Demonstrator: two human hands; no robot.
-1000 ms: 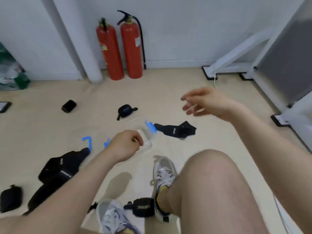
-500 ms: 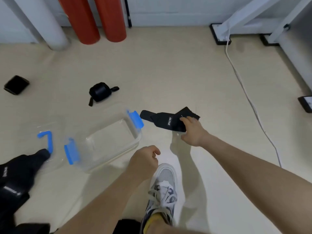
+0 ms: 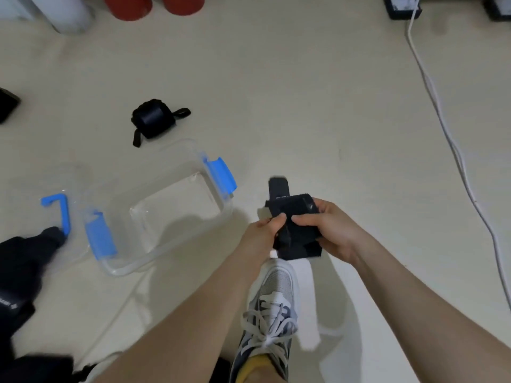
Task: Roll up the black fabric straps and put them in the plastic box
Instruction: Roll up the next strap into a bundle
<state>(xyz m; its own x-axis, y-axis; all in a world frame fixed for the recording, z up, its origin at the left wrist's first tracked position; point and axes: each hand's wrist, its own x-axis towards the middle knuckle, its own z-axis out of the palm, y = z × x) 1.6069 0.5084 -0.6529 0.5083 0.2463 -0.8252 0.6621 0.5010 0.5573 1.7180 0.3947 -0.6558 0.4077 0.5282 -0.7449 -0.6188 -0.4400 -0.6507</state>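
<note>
Both hands hold one unrolled black fabric strap above the floor, just right of the box. My left hand pinches its left edge with the thumb on top. My right hand grips its right side, fingers curled over the fabric. One end of the strap sticks out away from me. The clear plastic box with blue latches stands on the floor at centre left with nothing inside. A rolled black strap lies on the floor beyond the box.
The clear lid with a blue clip lies left of the box. A heap of black straps fills the lower left. My grey shoe is under my hands. A white cable crosses the floor at right. Red extinguishers stand far back.
My right hand lifted the flat strap off the floor and drew it toward me. My left hand came across and took hold of it too. The view tilted further down.
</note>
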